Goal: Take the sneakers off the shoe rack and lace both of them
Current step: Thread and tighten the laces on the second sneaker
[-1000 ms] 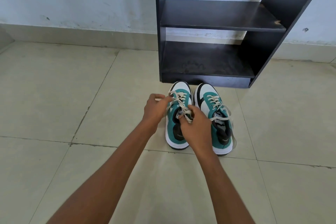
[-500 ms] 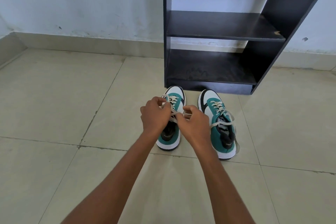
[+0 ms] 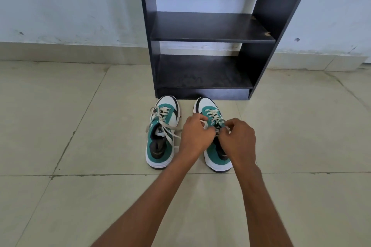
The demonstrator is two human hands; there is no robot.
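Observation:
Two teal-and-white sneakers stand side by side on the tiled floor, toes towards the black shoe rack (image 3: 210,32). The left sneaker (image 3: 161,140) has loose cream laces trailing over its tongue and side. Both my hands are over the right sneaker (image 3: 210,110). My left hand (image 3: 194,136) pinches a lace end at the shoe's left side. My right hand (image 3: 239,140) pinches the lace at the tongue. The hands hide the middle of that shoe.
The rack's two shelves hold nothing and it stands against a pale wall (image 3: 70,6) with a tiled skirting. Bare beige floor tiles (image 3: 70,126) spread to the left, right and in front of the shoes.
Both hands let go of the left sneaker's laces and moved right onto the right sneaker. The left sneaker has been left with loose laces. The view shifted closer and leftward.

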